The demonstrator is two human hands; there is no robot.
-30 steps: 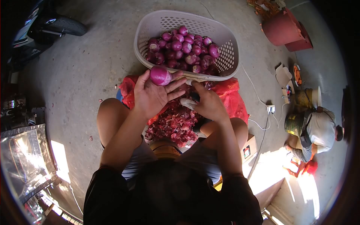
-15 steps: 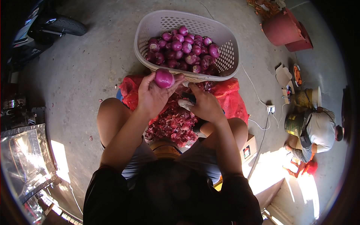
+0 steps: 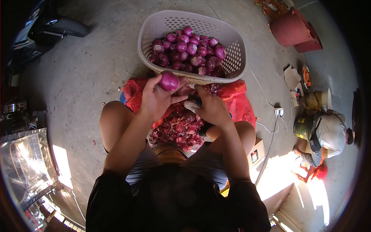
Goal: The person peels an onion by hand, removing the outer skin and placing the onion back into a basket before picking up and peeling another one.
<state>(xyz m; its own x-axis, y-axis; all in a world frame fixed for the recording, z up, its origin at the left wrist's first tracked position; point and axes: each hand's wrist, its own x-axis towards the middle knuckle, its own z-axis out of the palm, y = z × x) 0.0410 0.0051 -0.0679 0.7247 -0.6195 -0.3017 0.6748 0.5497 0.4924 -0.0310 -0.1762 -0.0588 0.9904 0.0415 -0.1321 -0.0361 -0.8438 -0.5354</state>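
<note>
With the hands at the centre of the clock, the left hand [image 3: 155, 99] is holding a purple onion [image 3: 169, 81] up at its fingertip end, the thumb pressing on one side while the other fingers are spreading loosely toward three o'clock, only partly bent. The right hand [image 3: 213, 109] is facing it from three o'clock, its fingers curling around a dark object [image 3: 197, 100] that is mostly hiding under them; something pale [image 3: 191, 106] is showing at the thumb side, too unclear to name. The onion is sitting apart from the right hand and just below the rim of the basket [image 3: 236, 38]. That basket is standing at twelve o'clock, holding a heap of onions [image 3: 192, 49]. At six o'clock, between the knees, loose skins [image 3: 178, 129] are lying in a pile, and a red mesh bag [image 3: 240, 101] is spreading on both sides of it, under the basket's near edge. Farther out, a motorbike [image 3: 50, 31] is standing at ten o'clock, red tubs [image 3: 294, 30] are resting at two, a white plug [image 3: 278, 111] is lying at three, a carton [image 3: 258, 152] is sitting at four, and another person [image 3: 329, 133] is bending between three and four.
</note>
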